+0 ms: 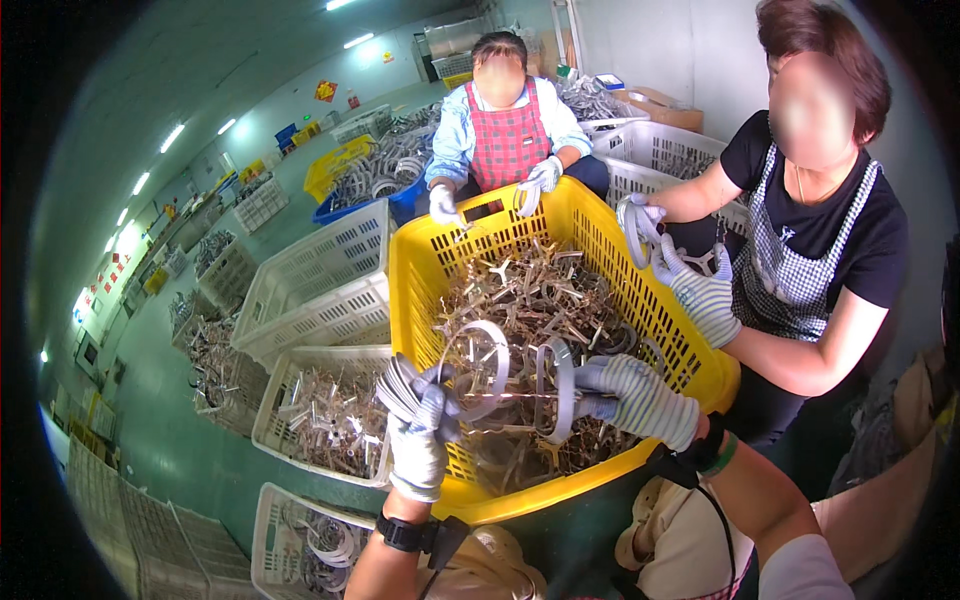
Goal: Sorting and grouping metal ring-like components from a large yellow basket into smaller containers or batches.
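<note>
Both my hands wear striped work gloves and are raised over the near part of a large yellow crate (411, 290). My left hand (418, 430) is closed on a curved grey metal ring (499, 360), which stands up over the crate. Across from it, my right hand (645, 400) grips another grey metal ring (566, 392) by its side. The two rings are close together; I cannot tell whether they touch. Beneath them, a tangled heap of thin brownish metal pieces (530, 300) fills much of the crate.
Beyond the crate sits a person in a red checked apron (508, 135), gloved hands at its far rim. To the right, another person in a checked apron (790, 255) holds metal rings (637, 230). White crates (315, 275) stand left, a blue crate (405, 200) behind.
</note>
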Demonstrator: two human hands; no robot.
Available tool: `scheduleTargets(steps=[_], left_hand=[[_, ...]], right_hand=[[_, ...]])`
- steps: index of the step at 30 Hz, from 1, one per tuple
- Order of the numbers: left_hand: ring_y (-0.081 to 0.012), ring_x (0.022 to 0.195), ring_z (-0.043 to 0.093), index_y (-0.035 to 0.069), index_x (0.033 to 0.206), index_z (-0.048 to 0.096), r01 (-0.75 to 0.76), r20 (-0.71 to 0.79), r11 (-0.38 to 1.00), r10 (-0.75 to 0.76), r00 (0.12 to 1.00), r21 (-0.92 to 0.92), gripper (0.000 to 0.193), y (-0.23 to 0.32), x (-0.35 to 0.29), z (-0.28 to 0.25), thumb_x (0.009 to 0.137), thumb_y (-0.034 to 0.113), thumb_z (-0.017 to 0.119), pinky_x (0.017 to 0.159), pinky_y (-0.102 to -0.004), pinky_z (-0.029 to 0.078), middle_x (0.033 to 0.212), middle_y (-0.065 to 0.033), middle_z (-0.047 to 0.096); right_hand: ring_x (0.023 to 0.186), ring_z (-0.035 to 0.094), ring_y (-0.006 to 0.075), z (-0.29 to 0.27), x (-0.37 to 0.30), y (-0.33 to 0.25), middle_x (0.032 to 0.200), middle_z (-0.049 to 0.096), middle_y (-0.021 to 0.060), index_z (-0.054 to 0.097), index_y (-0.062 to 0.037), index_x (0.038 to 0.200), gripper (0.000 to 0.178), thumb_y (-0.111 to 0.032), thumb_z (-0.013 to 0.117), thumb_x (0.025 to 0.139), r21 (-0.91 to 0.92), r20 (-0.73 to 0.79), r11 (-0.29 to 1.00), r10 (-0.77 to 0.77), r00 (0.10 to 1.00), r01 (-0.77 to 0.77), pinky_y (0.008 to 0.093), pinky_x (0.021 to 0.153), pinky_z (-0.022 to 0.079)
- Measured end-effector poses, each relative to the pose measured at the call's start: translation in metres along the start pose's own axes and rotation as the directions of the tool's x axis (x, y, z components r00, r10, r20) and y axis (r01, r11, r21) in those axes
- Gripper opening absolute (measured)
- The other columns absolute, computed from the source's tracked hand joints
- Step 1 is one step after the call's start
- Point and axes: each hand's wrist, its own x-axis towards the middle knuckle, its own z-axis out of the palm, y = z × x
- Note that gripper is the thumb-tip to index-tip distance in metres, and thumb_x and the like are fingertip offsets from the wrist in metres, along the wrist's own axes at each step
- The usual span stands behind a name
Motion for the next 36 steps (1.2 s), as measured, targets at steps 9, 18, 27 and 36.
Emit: scheduleTargets(steps=[9, 18, 27, 36], left_hand=[[-0.0071, 0.065, 0.052, 0.001, 0.112, 0.060, -0.143, 0.113, 0.983, 0.130, 0.985, 0.114, 0.028, 0.005, -0.012, 0.000, 0.087, 0.013, 0.060, 0.060, -0.0203, 0.044, 0.085, -0.0008, 0.060], [-0.0077, 0.072, 0.052, 0.006, 0.115, 0.057, -0.528, 0.465, 0.653, 0.290, 0.836, 0.543, 0.044, 0.008, -0.004, -0.002, 0.076, 0.011, 0.075, 0.068, -0.0233, 0.045, 0.084, 0.0020, 0.060], [-0.0105, 0.078, 0.056, 0.007, 0.102, 0.054, -0.308, 0.352, 0.838, 0.151, 0.924, 0.449, 0.038, 0.000, -0.007, -0.007, 0.071, 0.002, 0.077, 0.068, -0.0250, 0.048, 0.092, -0.0015, 0.060], [-0.0192, 0.095, 0.062, 0.004, 0.117, 0.053, -0.282, 0.424, 0.888, 0.112, 0.899, 0.362, 0.044, 0.005, -0.017, 0.019, 0.076, -0.001, 0.069, 0.083, -0.0315, 0.050, 0.102, -0.0062, 0.063]], right_hand=[[0.067, 0.062, 0.0250, -0.002, -0.002, -0.013, 0.074, 0.062, 0.0138, 0.063, -0.0011, 0.098, 0.025, -0.021, 0.063, 0.083, 0.105, 0.089, 0.946, 0.299, 0.950, -0.307, 0.0317, 0.064, 0.047], [0.073, 0.060, 0.0106, -0.009, -0.002, -0.013, 0.081, 0.067, 0.0088, 0.064, 0.0001, 0.102, 0.029, -0.023, 0.064, 0.084, 0.413, 0.106, 0.802, 0.429, 0.897, -0.432, 0.0266, 0.070, 0.048], [0.080, 0.058, 0.0076, -0.017, -0.002, -0.012, 0.088, 0.068, 0.0064, 0.063, 0.0019, 0.105, 0.030, -0.021, 0.064, 0.085, 0.457, 0.096, 0.777, 0.440, 0.893, -0.432, 0.0247, 0.076, 0.047], [0.081, 0.058, 0.0100, -0.008, 0.000, -0.011, 0.086, 0.067, 0.0052, 0.064, 0.0010, 0.101, 0.027, -0.020, 0.065, 0.084, 0.560, 0.012, 0.720, 0.488, 0.873, -0.410, 0.0249, 0.076, 0.047]])
